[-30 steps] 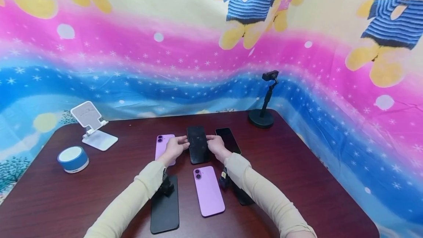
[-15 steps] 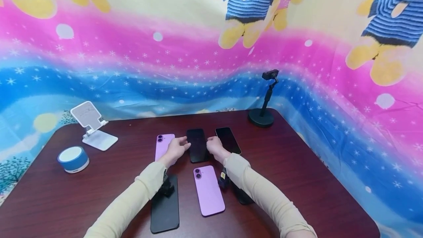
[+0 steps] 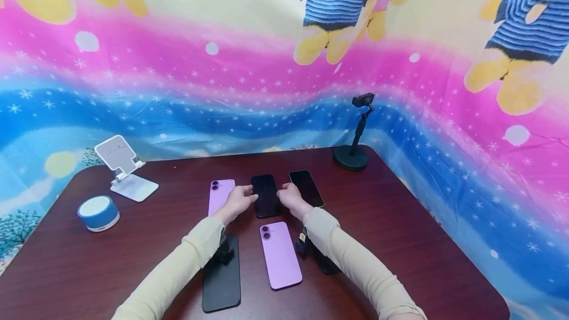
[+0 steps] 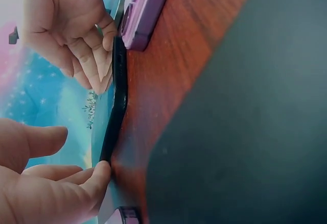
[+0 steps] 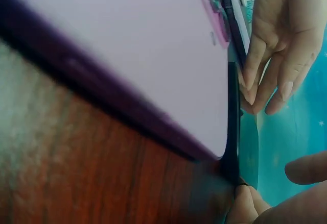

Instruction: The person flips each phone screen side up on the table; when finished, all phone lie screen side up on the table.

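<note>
While fingers and thumb stand apart on each side, the person's left grip (image 3: 236,202) and right grip (image 3: 294,197) meet the side edges of a black, glossy, rectangular phone (image 3: 265,196) from opposite sides. Each wrist view shows fingertips against the edge, with the thumb clear of it; neither grip is clamped round the phone. The black phone lies between them, seemingly flat on the dark reddish-brown wooden tabletop (image 3: 413,251). A second ago its far end looked raised; now it looks level, which I take to mean that it has been set down and is only being steadied or squared up.

Left of the black phone, partly behind the left grip, is a lilac phone with a twin camera (image 3: 219,197); to its right, face up, a slim dark-screened phone (image 3: 306,189). Just nearer the person than the black phone lies another lilac phone, back up (image 3: 282,257). Nearer and to the left is a matt dark-grey slab (image 3: 221,283); nearer and to the right, a black slab (image 3: 326,262) half hidden by the sleeve.

Well left of the black phone stand a white folding stand (image 3: 135,187) and a blue-and-white cylinder (image 3: 99,214); beyond it to the right, a black round-based stand (image 3: 351,158). No box or tray shows.
</note>
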Action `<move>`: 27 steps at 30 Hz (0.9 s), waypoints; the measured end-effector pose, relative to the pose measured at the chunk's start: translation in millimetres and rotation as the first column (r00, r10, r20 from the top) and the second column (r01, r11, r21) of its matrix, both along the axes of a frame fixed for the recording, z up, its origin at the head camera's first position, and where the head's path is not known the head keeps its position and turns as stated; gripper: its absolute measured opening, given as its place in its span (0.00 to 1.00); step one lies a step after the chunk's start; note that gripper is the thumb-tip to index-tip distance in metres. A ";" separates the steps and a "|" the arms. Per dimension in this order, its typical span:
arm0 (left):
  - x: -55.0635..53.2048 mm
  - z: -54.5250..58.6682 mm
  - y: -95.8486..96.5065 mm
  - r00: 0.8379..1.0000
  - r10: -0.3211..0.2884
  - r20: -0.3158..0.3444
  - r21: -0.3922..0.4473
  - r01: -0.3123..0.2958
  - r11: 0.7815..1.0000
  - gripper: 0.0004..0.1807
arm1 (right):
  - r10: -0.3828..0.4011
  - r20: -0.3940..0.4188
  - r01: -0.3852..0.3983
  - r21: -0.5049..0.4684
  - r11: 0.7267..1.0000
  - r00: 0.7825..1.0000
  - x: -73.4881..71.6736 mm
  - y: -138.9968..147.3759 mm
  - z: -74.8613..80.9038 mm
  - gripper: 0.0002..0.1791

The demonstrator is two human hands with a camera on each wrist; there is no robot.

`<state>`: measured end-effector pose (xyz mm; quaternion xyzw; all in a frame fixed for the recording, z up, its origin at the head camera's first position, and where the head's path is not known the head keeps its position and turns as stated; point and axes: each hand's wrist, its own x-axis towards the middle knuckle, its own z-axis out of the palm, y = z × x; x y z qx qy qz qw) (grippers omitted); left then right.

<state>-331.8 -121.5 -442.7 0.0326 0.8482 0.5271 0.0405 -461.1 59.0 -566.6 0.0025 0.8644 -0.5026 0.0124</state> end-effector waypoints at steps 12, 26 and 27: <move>-1.0 0.7 2.2 1.000 -0.002 0.030 -0.019 0.003 1.000 0.29 | 0.058 -0.051 -0.057 0.018 0.998 0.997 17.4 -1.4 20.2 0.25; -0.7 3.2 2.0 0.999 0.021 0.040 0.012 -0.022 1.000 0.29 | 0.116 -0.045 -0.115 0.006 0.993 0.992 48.5 -2.6 59.7 0.22; -0.9 4.6 1.1 0.999 0.025 0.037 0.018 -0.026 1.000 0.30 | 0.110 -0.045 -0.109 0.012 0.994 0.993 60.0 -3.7 73.8 0.22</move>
